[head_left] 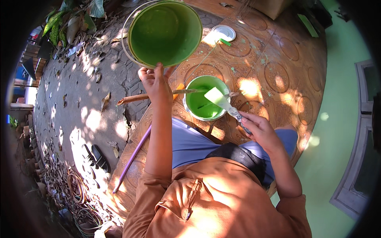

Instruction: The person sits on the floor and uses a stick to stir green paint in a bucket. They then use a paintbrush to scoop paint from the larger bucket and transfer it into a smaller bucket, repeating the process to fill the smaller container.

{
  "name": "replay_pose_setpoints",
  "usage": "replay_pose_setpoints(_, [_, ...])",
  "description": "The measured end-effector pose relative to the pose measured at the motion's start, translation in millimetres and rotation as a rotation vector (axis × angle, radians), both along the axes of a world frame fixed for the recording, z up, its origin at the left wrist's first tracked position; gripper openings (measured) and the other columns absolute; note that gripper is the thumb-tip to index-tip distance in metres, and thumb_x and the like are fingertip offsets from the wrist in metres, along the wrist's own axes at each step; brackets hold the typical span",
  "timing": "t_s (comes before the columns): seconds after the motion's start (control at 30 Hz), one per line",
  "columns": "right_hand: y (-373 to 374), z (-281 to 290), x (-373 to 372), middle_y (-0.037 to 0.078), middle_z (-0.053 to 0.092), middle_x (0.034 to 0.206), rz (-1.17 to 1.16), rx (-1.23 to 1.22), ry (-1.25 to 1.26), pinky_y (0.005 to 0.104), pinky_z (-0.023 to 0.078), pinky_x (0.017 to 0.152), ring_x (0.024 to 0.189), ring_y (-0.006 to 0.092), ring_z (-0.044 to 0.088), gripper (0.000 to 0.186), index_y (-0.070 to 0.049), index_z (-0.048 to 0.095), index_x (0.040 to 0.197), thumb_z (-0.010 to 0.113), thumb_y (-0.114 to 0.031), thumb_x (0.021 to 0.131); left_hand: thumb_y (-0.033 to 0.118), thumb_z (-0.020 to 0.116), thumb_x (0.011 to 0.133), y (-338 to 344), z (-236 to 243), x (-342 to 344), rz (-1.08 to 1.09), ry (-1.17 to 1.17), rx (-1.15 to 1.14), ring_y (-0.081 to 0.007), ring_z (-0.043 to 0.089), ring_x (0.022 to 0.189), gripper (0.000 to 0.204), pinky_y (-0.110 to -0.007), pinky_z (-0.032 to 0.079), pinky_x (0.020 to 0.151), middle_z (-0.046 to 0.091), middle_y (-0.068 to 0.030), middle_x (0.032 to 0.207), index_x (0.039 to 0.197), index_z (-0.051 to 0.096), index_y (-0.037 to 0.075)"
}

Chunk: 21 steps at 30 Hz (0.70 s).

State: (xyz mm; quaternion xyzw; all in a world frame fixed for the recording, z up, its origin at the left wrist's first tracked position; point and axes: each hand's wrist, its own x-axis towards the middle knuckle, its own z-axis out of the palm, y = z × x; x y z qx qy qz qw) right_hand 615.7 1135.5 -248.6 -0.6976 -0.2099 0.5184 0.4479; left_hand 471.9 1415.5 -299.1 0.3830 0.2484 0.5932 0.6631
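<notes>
My left hand [155, 81] is raised at the far left of the paint pail, its fingers closed on the near rim of a tilted bucket [164, 33] whose inside is coated green. In my right hand [257, 127] is a paintbrush [222, 101] with a flat, pale green head and a grey-stained handle. Its head hangs over the white-rimmed pail [189, 107], which holds bright green paint [206, 112]. Across the top of this pail lies a wooden stick [137, 98], passing behind the brush. An orange object [178, 91], partly hidden, sits beside the pail.
Brown patterned tiles [278, 107] lie around the pail, with a paint-marked white lid [223, 32] farther off. A purple pole [133, 158] rests to my left. Beyond the tiled edge are grey paving [59, 103] and black sandals [95, 156]. A green wall [337, 99] stands at right.
</notes>
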Motion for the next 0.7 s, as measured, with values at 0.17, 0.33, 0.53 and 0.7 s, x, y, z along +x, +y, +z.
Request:
replay_pose_setpoints(0.17, [53.6, -126.7, 15.4, 0.023, 0.07, 0.099, 0.37, -0.141, -0.516, 0.0439, 0.051, 0.082, 0.094, 0.0357, 0.068, 0.04, 0.001, 0.067, 0.117, 0.055, -0.031, 0.096, 0.002, 0.056, 0.097, -12.5, 9.7, 1.0, -0.031, -0.041, -0.062, -0.026, 0.063, 0.109, 0.03, -0.053, 0.056, 0.097, 0.052, -0.0175, 0.121, 0.116, 0.033, 0.003])
replay_pose_setpoints(0.33, [117.8, -185.7, -3.0, 0.027, 0.068, 0.107, 0.43, -0.347, -0.685, 0.0466, 0.052, 0.09, 0.103, 0.0397, 0.066, 0.038, 0.001, 0.07, 0.103, 0.051, -0.031, 0.095, 0.004, 0.052, 0.099, -31.8, 25.2, -3.9, -0.134, -0.079, -0.156, -0.0253, 0.063, 0.104, 0.03, -0.05, 0.057, 0.092, 0.055, -0.0165, 0.114, 0.119, 0.03, 0.003])
replay_pose_setpoints(0.53, [143.9, -202.1, -15.1, 0.026, 0.068, 0.107, 0.5, -0.395, -0.759, 0.048, 0.051, 0.09, 0.102, 0.0407, 0.066, 0.032, -0.001, 0.07, 0.104, 0.053, -0.026, 0.091, 0.003, 0.05, 0.097, -37.9, 31.2, -18.0, -0.155, -0.075, -0.221, -0.0235, 0.065, 0.099, 0.02, -0.049, 0.059, 0.088, 0.058, -0.0149, 0.109, 0.11, 0.035, 0.005])
replay_pose_setpoints(0.7, [144.7, -207.8, -7.7, 0.026, 0.068, 0.107, 0.5, -0.404, -0.723, 0.0487, 0.05, 0.09, 0.103, 0.0416, 0.065, 0.031, -0.002, 0.071, 0.101, 0.054, -0.024, 0.089, 0.003, 0.05, 0.097, -38.8, 31.3, -16.3, -0.166, -0.041, -0.183, -0.0243, 0.065, 0.103, 0.019, -0.048, 0.06, 0.089, 0.058, -0.0153, 0.112, 0.109, 0.036, 0.005])
